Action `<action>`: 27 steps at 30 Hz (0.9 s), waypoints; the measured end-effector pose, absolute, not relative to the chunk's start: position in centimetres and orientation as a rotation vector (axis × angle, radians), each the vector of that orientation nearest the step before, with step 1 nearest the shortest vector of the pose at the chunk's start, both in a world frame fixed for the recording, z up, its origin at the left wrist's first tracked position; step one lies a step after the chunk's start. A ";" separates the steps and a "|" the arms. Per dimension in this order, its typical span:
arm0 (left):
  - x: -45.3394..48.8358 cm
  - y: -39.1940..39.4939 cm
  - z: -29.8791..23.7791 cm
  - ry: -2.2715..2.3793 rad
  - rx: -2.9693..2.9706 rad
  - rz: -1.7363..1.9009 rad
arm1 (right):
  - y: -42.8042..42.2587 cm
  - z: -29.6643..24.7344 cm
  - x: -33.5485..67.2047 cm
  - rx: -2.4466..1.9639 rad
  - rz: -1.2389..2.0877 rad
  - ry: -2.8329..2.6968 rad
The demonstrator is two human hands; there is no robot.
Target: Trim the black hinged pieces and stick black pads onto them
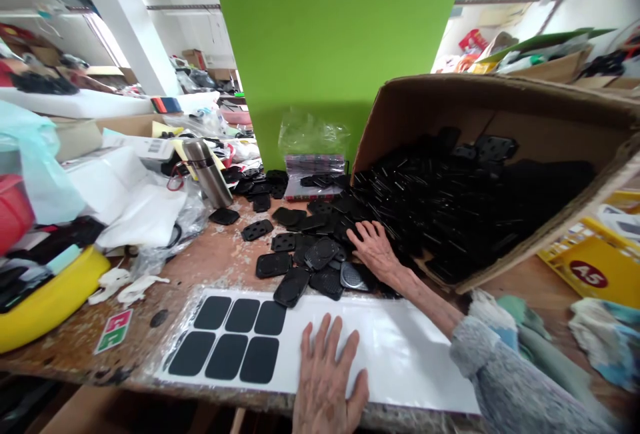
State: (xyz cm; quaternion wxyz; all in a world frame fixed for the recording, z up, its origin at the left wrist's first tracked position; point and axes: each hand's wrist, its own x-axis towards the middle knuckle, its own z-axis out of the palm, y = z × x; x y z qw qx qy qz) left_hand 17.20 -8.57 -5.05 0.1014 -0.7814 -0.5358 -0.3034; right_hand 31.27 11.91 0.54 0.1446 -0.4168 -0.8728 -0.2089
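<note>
Nearest the tabletop's (210, 264) front edge lies a white sheet (400, 347), long and glossy, with six dark rounded pads (235, 344) stuck on its left end in two rows of three. On the bare part of that sheet rests the left hand (327, 381), palm down, fingers (325, 337) spread flat and gripping nothing. Just beyond the sheet sits a loose scatter of black plastic plates (293, 261) (rounded rectangles, some with small holes, some ribbed). Over this scatter the right hand (375, 251) reaches from a grey knitted sleeve (505, 381), its fingers extended and slightly splayed, touching the plates without closing on one. Behind it a tipped cardboard box (500, 107) spills many more of them. Farther left stands a steel flask (209, 174), and behind everything, a green panel (335, 41).
</note>
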 end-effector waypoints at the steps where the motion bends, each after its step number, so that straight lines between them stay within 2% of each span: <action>1: 17.2 -8.6 -5.0 -1.606 -2.311 -0.873 | 11.5 0.2 31.7 -1.211 -0.570 -2.508; 7: 17.1 -9.1 -4.6 -1.824 -2.348 -0.706 | 2.4 -2.6 36.8 -1.330 -0.414 -2.392; 12: 16.5 -9.2 -3.6 -1.939 -2.438 -0.654 | -5.1 -5.5 40.2 -1.241 -0.215 -2.374; 20: 11.5 -7.7 -1.3 -2.084 -2.176 -0.668 | -5.7 -5.0 41.1 -1.228 -0.194 -2.384; 27: 5.7 -14.9 -1.5 -2.454 -1.584 -0.528 | -9.6 -5.0 41.0 -1.096 -0.063 -2.543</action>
